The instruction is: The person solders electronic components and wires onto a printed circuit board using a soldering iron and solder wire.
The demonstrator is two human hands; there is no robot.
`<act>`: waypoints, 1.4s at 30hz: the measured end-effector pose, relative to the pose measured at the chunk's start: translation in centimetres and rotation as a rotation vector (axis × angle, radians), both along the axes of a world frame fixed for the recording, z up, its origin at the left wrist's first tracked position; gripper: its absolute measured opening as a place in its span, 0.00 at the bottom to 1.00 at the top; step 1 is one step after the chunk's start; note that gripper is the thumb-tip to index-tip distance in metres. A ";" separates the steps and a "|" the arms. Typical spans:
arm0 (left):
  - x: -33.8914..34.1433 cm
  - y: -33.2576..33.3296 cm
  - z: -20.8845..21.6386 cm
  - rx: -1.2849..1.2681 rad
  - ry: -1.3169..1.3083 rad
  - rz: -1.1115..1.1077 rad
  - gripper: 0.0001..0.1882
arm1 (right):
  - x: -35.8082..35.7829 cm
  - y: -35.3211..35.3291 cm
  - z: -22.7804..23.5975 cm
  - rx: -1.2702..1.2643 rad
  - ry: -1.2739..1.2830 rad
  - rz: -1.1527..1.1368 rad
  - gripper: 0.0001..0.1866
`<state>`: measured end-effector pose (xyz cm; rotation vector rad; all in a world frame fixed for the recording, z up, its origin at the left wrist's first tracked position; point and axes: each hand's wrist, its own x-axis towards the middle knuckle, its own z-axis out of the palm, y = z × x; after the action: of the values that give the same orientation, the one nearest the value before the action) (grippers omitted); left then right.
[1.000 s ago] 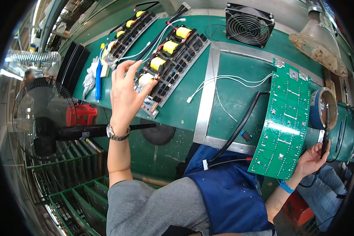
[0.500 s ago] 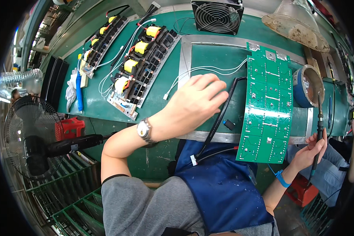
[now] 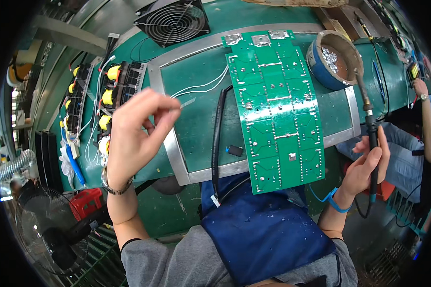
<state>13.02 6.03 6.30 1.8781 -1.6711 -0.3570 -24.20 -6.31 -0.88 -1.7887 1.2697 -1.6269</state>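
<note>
My right hand [image 3: 366, 165] is wrapped round the handle of a soldering iron [image 3: 371, 129], held upright with its tip by the rim of a round blue pot [image 3: 319, 71] with silvery bits in it. Thumb and fingertips of my left hand [image 3: 141, 129] are pinched together; a small pale strip [image 3: 189, 102] shows at them, too small to name. Between my hands lies a large green circuit board [image 3: 277, 124], solder side up. White wires [image 3: 201, 87] run from its left edge to behind my left hand. A black sleeved cable [image 3: 216, 143] hangs beside it.
A metal frame [image 3: 179, 165] lies under the board on the green bench. Assembled boards with yellow coils [image 3: 111, 97] stand at the left. A black fan [image 3: 175, 24] is at the back. A small black part [image 3: 233, 150] lies left of the board. A co-worker's hand [image 3: 420, 88] shows far right.
My view has shifted to the right. My left hand has drawn away to the left from the board, its fingers now pinched. The soldering iron stays in my right hand near the pot.
</note>
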 end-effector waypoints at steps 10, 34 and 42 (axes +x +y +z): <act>-0.6 -14.6 -6.6 -0.185 -0.055 -0.131 0.09 | 2.3 5.1 -0.4 0.137 0.255 0.278 0.23; -3.5 -12.0 -4.5 -0.364 0.024 -0.022 0.09 | 5.3 -4.2 7.1 0.139 0.265 0.337 0.18; -3.3 -11.4 -5.6 -0.318 0.035 0.029 0.07 | 9.3 -6.5 8.1 0.137 0.510 0.425 0.09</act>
<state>9.71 -5.38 0.65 1.6486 -1.5713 -0.1029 -14.89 -12.78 7.24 -2.2729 1.0537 -0.8647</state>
